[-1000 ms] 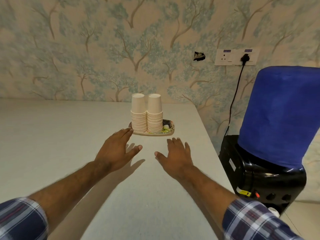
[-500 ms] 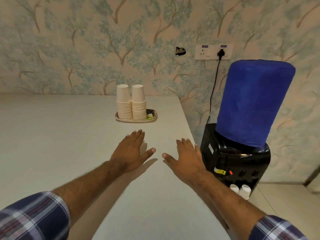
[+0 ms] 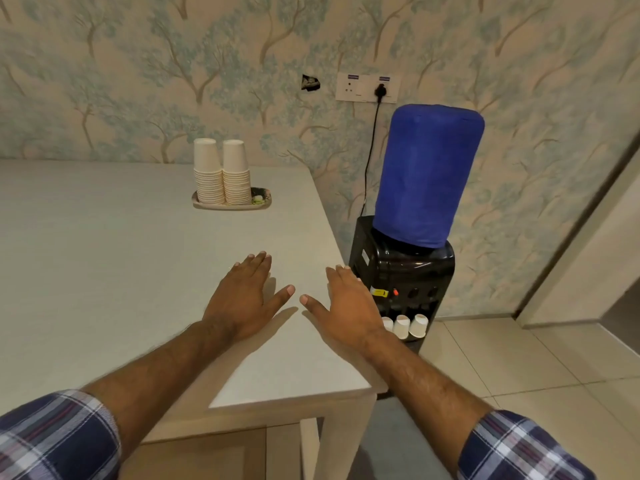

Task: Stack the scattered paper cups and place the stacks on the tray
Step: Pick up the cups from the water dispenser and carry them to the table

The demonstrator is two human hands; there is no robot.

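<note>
Two stacks of white paper cups stand upside down, side by side, on a small oval tray (image 3: 265, 203) at the far side of the white table: the left stack (image 3: 207, 173) and the right stack (image 3: 236, 174). My left hand (image 3: 244, 295) hovers flat over the table, fingers spread, holding nothing. My right hand (image 3: 346, 304) is held flat near the table's right edge, also empty. Both hands are well short of the tray.
The white table (image 3: 104, 271) ends in a right edge and a near corner by my right hand. Beside it stands a black water dispenser (image 3: 405, 275) with a blue-covered bottle (image 3: 429, 174); three white cups (image 3: 403, 326) sit under its taps. Tiled floor lies to the right.
The view has pulled back and swung right, so the tray with its stacks looks farther and more to the left. Both hands stay flat and empty, moved away from the tray.
</note>
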